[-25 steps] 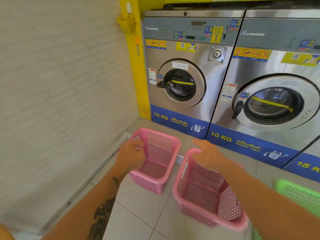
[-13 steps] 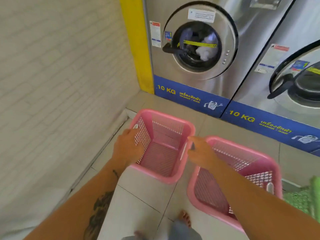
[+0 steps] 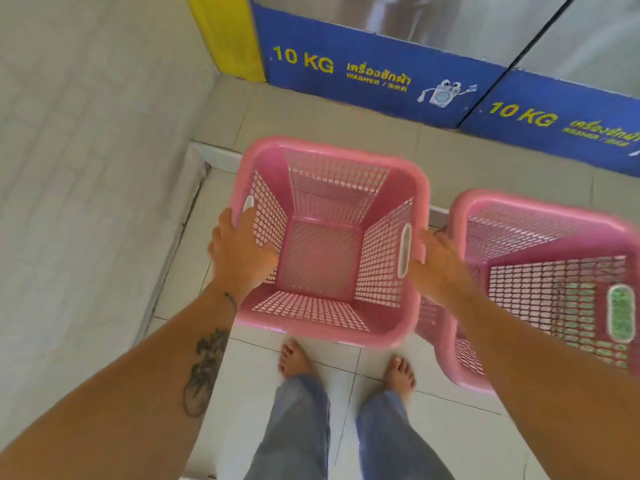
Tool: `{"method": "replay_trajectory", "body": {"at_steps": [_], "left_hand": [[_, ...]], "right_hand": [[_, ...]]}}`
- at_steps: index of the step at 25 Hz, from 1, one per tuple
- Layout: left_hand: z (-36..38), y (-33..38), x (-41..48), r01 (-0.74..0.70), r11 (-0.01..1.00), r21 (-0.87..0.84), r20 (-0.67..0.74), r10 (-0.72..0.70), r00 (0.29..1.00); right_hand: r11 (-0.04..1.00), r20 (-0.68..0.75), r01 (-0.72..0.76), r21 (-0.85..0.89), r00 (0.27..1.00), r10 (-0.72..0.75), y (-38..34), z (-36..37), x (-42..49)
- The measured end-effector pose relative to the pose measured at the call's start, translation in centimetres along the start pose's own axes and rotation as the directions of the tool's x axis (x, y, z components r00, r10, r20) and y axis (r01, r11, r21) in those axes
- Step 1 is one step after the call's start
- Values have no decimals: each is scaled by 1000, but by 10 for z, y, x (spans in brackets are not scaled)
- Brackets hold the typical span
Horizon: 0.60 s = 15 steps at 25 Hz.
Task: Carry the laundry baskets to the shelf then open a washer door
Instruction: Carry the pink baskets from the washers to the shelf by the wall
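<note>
- Pale brick-pattern wall (image 3: 86,168) fills the whole left side, and light floor tiles (image 3: 450,445) cover the rest.
- Two washers run along the top. You only get their blue "10 KG" bottom panels, one (image 3: 363,64) straight ahead and the second (image 3: 571,109) to its right. A yellow post (image 3: 228,32) sits in the corner where they meet the wall.
- The left pink basket (image 3: 332,147) is dead centre, just above the feet, upright and mesh-sided. Can't tell if it's on the tiles or lifted off them.
- The right pink basket (image 3: 519,202) is right beside it, tipped a bit and pretty blurry, running off the right edge. Something green (image 3: 620,317) shows through its mesh and handle slot.
- Left hand (image 3: 239,251) is grasping the left rim of the left pink basket, with the fingers hooked over into it. There's a dark tattoo (image 3: 204,372) on that forearm.
- Right hand (image 3: 436,268) is wedged between the two baskets, up against the right rim of the left one by its handle slot. It's too smeared to tell whether it's gripping anything.
- Grey-blue jeans (image 3: 298,427) and bare feet, left foot (image 3: 294,358) and right foot (image 3: 400,375), stand on the tiles.
</note>
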<state>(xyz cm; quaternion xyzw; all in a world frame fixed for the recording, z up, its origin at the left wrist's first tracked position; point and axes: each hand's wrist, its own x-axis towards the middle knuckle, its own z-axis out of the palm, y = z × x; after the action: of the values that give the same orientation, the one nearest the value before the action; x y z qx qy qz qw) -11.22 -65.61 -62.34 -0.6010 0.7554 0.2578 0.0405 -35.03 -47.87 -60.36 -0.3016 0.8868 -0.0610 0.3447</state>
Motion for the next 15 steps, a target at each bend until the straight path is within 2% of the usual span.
{"method": "replay_trajectory", "body": {"at_steps": [4, 7, 10, 12, 15], "left_hand": [[27, -37, 50, -43, 999, 33, -28, 43, 999], [42, -69, 69, -202, 975, 91, -67, 208, 976], [42, -83, 75, -302, 944, 134, -111, 317, 942], [35, -84, 73, -279, 957, 86, -152, 289, 945], [19, -83, 55, -173, 982, -73, -189, 157, 969]], "right_hand": [[993, -118, -19, 117, 992, 33, 2, 49, 32], [978, -221, -61, 201, 969, 106, 4, 65, 41], [977, -233, -74, 200, 965, 121, 4, 64, 45], [988, -218, -43, 149, 973, 75, 3, 59, 44], [994, -220, 19, 104, 975, 4, -2, 47, 37]]}}
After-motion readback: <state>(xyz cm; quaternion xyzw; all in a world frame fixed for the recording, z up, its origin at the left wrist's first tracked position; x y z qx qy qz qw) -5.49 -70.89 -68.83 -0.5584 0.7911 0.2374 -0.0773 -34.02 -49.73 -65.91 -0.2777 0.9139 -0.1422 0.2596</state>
